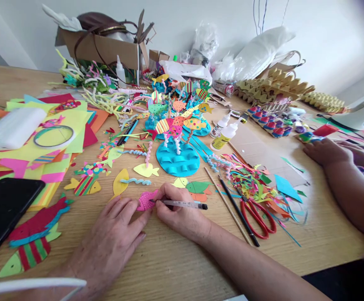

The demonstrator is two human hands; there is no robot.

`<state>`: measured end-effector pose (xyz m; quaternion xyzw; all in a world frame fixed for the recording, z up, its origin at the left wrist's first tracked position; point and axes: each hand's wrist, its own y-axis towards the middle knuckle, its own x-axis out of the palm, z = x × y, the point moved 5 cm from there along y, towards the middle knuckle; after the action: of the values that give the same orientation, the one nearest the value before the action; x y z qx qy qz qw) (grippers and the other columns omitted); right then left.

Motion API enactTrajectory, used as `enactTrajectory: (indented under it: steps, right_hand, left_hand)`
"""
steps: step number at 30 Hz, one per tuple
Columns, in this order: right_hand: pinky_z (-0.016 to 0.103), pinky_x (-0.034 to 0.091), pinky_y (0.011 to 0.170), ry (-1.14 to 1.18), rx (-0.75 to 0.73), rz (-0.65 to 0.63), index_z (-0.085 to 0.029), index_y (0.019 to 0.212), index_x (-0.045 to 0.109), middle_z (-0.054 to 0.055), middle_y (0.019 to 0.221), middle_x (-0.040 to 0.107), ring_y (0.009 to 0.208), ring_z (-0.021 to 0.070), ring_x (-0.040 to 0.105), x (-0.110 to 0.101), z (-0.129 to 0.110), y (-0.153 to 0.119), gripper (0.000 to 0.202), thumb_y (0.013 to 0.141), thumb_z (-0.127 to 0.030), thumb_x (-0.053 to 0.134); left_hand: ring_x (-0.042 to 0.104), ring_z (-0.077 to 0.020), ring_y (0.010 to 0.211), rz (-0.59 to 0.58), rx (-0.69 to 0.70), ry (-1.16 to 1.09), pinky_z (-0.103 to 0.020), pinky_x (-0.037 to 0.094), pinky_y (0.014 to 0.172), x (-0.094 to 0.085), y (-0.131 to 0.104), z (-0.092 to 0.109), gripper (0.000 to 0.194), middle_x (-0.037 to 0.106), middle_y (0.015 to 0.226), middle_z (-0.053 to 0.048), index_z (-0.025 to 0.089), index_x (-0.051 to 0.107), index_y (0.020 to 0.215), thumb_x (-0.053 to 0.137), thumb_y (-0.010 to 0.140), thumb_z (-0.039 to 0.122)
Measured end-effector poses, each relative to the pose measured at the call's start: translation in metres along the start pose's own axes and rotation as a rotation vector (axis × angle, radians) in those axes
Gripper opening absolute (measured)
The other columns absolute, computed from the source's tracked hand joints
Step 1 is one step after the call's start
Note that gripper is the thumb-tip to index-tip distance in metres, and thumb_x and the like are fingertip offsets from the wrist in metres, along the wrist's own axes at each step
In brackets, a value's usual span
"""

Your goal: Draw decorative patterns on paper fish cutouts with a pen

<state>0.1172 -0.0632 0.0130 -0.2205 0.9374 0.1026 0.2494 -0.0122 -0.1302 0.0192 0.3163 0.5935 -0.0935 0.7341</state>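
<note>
My right hand [177, 209] is closed around a clear-barrelled pen [184, 204] with a black end. Its tip rests on a small pink paper fish [146, 200] marked with scale lines. My left hand [115, 230] lies on the table with its fingers stretched out, the fingertips touching the left edge of that fish. Just beyond lie a yellow paper fish [119, 184] with a blue curled pipe cleaner [136, 181] and a green paper fish [199, 187]. A striped paper fish [84, 186] sits to the left.
Red-handled scissors [258, 219], a black pencil [238, 211] and a wooden stick [228, 205] lie right of my hand. A blue round base [177, 158] carries upright fish. Glue bottles [227, 134] stand behind. A phone [9, 213] lies left; another person's hand [329, 152] rests right.
</note>
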Motion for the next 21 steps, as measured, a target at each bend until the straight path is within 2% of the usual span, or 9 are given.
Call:
enactTrajectory:
  steps: [8, 21]
  right_hand:
    - [0.018, 0.037, 0.049, 0.036, -0.008, 0.012, -0.017, 0.076, 0.058, -0.003, 0.062, 0.057, 0.051, 0.007, 0.046, 0.0011, 0.003, 0.0004, 0.009, 0.073, -0.011, 0.052]
    - [0.018, 0.037, 0.051, -0.037, 0.006, 0.0, -0.018, 0.075, 0.058, -0.004, 0.061, 0.058, 0.052, 0.0078, 0.048, 0.0024, -0.0002, 0.0015, 0.008, 0.073, -0.012, 0.054]
  left_hand:
    - [0.052, -0.0235, 0.093, -0.024, 0.014, 0.023, -0.041, 0.048, 0.082, -0.0003, 0.0002, -0.0008, 0.028, 0.058, 0.096, -0.006, 0.022, 0.062, 0.106, 0.05, 0.081, 0.016]
    - [0.053, -0.0242, 0.093, -0.018, 0.01, 0.045, -0.041, 0.049, 0.083, -0.0021, 0.0019, 0.0003, 0.026, 0.059, 0.097, -0.007, 0.02, 0.063, 0.102, 0.052, 0.079, 0.014]
